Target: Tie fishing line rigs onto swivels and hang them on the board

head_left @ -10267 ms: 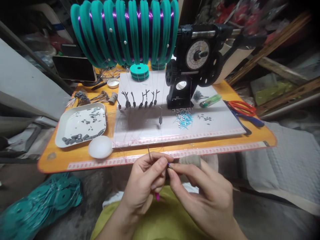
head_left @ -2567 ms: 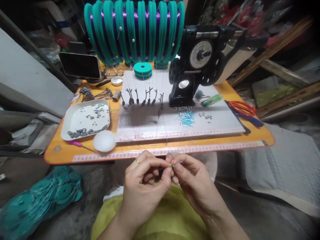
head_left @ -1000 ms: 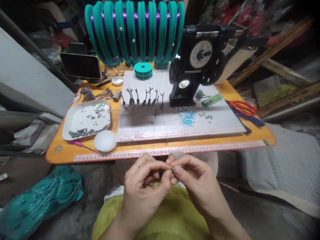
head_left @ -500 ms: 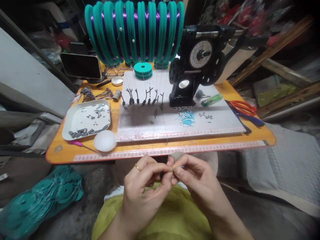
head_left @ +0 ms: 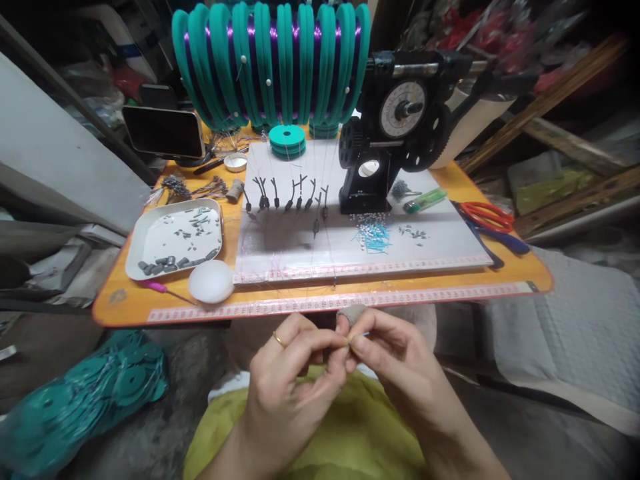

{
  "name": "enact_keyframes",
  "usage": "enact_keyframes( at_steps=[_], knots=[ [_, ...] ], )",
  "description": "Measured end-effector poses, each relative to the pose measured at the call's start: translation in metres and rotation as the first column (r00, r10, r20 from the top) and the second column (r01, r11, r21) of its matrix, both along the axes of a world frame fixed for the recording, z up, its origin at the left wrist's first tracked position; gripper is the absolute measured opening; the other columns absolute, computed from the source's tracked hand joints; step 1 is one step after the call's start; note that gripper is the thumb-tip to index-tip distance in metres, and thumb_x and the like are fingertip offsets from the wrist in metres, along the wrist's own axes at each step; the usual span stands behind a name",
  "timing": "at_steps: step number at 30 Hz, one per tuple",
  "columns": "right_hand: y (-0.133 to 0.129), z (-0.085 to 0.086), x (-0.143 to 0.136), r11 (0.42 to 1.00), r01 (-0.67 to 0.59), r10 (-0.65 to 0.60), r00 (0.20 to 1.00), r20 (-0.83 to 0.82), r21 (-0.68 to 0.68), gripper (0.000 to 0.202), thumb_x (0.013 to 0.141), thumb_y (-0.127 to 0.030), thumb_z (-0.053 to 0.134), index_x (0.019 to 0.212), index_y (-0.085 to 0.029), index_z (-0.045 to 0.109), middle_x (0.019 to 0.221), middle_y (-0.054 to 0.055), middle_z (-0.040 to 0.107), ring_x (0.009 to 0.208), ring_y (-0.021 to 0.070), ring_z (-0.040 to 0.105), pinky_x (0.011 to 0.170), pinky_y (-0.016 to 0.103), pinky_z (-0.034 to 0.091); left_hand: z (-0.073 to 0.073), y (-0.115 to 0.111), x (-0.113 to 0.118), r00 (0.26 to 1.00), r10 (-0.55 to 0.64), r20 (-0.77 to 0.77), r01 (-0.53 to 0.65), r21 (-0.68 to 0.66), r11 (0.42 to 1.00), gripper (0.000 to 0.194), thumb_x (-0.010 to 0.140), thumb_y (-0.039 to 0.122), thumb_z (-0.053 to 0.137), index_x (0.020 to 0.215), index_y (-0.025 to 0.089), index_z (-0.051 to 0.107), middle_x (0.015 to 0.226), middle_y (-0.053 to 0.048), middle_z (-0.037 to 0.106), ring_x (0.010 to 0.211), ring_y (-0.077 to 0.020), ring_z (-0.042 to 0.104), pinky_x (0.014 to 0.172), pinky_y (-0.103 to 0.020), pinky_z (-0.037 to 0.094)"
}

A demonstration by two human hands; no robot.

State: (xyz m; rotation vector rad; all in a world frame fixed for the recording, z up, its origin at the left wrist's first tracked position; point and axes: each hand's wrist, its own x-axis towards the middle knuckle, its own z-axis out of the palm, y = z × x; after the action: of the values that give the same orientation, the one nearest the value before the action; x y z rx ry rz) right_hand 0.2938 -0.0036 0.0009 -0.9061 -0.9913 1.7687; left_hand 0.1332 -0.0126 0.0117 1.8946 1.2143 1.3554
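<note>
My left hand (head_left: 295,373) and my right hand (head_left: 395,363) meet in front of the table's near edge, above my lap. A thin blue stick (head_left: 365,334) pokes out between the thumb and forefinger of my right hand. Thumb and forefinger of my left hand are pinched together, touching the right fingertips; whatever is between them is hidden. One finger by the meeting point wears a grey-beige wrap (head_left: 353,313). A pile of similar blue sticks (head_left: 375,239) with white bits lies on the white board (head_left: 280,257).
Teal spools (head_left: 273,67) wound with purple line hang over the board, beside a black stand with a dial (head_left: 403,109). Dark forked pieces (head_left: 300,193) dangle on thin lines. Left are a white tray (head_left: 134,250) of grey parts, a white dish (head_left: 211,283) and a phone (head_left: 163,132). Orange-handled pliers (head_left: 487,218) lie right.
Both hands stay pinched together and have shifted very slightly. A forked piece hanging near the board's middle has swung a little to the right.
</note>
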Motion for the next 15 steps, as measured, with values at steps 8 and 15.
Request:
enact_keyframes(
  at_steps=[8, 15],
  knots=[
    [0.0, -0.001, 0.0001, 1.0, -0.003, 0.003, 1.0, 0.014, 0.007, 0.014, 0.09, -0.032, 0.07, 0.082, -0.02, 0.067, 0.074, -0.001, 0.067, 0.074, 0.0099, 0.064, 0.074, 0.021, 0.05, 0.0007, 0.0007, -0.0003, 1.0, 0.006, -0.023, -0.005, 0.026, 1.0, 0.015, 0.083, 0.001, 0.065, 0.09, 0.014, 0.068, 0.072, 0.0, 0.058, 0.057, -0.0055, 0.053, 0.04, -0.012, 0.038],
    [-0.0041, 0.0, -0.004, 0.997, 0.064, -0.066, 0.996, 0.056, 0.04, 0.015, 0.09, -0.03, 0.069, 0.08, -0.019, 0.067, 0.076, -0.001, 0.062, 0.073, 0.0089, 0.064, 0.072, 0.019, 0.051, 0.0009, -0.0012, -0.002, 0.996, 0.005, -0.088, 0.002, 0.079, 0.997, 0.014, 0.084, 0.001, 0.064, 0.091, 0.013, 0.067, 0.074, -0.001, 0.06, 0.062, -0.0064, 0.057, 0.047, -0.012, 0.044]
  ],
)
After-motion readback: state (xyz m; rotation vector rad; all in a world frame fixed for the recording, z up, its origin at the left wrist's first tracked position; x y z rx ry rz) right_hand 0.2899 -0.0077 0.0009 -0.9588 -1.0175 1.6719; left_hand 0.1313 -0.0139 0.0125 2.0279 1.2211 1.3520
